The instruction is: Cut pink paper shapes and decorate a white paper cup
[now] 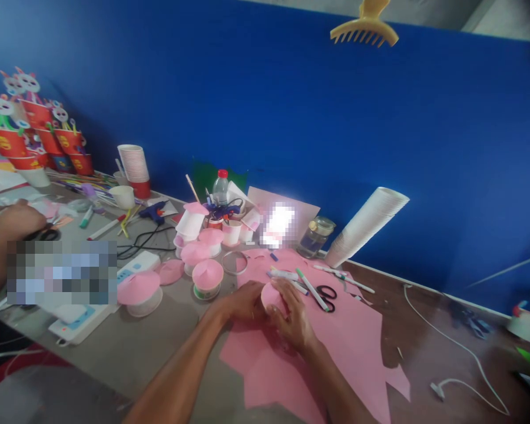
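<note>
A small pink paper disc (271, 298) is between my two hands, above a large cut sheet of pink paper (348, 341). My left hand (248, 303) grips it from the left, its fingertips partly hidden. From the right, my right hand (294, 318) has its fingers and thumb closed around the disc. Whether a cup is under the disc cannot be seen. Just left stand white paper cups topped with pink paper, the nearest being a pink-topped cup (207, 277). Black-handled scissors (325, 297) and a green-capped marker (312, 290) lie right of my hands.
Another person's hand (20, 219) is at the far left beside scissors. A power strip (106, 300), a glue gun (155, 212) and black cables lie left. A leaning stack of paper cups (366, 227) and a glass jar (315, 238) stand by the blue partition (265, 106).
</note>
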Action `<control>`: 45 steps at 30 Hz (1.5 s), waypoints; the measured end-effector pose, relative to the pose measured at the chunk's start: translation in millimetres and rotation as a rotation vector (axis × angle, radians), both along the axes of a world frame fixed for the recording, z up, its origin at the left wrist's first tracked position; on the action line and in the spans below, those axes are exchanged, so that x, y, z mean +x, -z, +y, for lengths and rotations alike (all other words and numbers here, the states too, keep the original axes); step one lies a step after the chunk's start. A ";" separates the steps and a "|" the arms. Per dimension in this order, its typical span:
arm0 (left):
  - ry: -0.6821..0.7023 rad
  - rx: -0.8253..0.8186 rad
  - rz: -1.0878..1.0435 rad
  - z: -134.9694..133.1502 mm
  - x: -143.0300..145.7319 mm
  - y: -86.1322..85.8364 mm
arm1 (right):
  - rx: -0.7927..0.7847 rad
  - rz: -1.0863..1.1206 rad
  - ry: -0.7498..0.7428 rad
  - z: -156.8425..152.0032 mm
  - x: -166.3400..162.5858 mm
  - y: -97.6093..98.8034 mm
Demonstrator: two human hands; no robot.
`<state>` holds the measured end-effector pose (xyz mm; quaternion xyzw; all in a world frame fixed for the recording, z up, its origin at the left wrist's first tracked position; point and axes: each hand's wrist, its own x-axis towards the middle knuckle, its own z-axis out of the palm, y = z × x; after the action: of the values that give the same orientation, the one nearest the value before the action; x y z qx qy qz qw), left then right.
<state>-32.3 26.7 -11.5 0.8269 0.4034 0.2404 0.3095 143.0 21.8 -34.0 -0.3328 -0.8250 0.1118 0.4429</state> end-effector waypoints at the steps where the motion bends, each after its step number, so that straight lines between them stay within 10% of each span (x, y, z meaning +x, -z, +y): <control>1: -0.008 0.006 -0.013 -0.1 -0.1 0.7 | -0.008 -0.008 0.004 -0.2 0.0 -0.2; 30: -0.041 -0.030 -0.067 1.5 -1.7 9.6 | 0.010 0.001 0.136 -3.2 -5.9 3.8; 45: -0.111 -0.397 -0.559 4.1 -4.0 8.4 | -0.415 0.492 0.029 -5.2 8.7 13.8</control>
<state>-36.4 30.8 -19.9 0.6295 0.3864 0.3911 0.5491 151.8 16.6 -47.8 -0.3906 -0.6480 0.3485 0.5532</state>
